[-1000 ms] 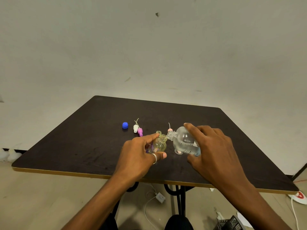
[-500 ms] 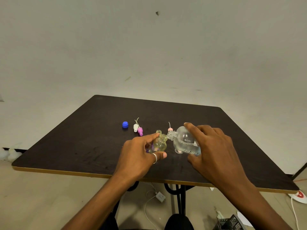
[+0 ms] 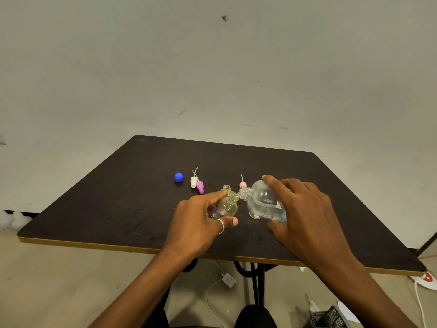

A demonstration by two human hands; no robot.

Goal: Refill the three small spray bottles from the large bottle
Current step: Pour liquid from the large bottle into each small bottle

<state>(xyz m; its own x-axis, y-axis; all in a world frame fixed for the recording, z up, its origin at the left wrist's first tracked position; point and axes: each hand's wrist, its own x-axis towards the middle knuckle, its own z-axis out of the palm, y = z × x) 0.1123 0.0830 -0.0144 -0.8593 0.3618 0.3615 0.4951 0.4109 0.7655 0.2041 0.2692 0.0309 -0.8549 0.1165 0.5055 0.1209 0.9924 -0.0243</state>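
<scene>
My right hand point(image 3: 305, 214) grips the large clear bottle point(image 3: 262, 201), tipped to the left so its open mouth meets the neck of a small yellowish bottle point(image 3: 229, 205). My left hand point(image 3: 201, 218) holds that small bottle between thumb and forefinger, just above the dark table point(image 3: 118, 204). A second small bottle neck point(image 3: 226, 187) shows just behind it. Something purple shows behind my left fingers, mostly hidden.
A blue cap point(image 3: 178, 177) lies at the left. Beside it lie a white spray top point(image 3: 194, 181) and a purple spray top point(image 3: 200, 187); a pink spray top point(image 3: 242, 184) stands behind the bottles. Cables and a plug lie on the floor under the table.
</scene>
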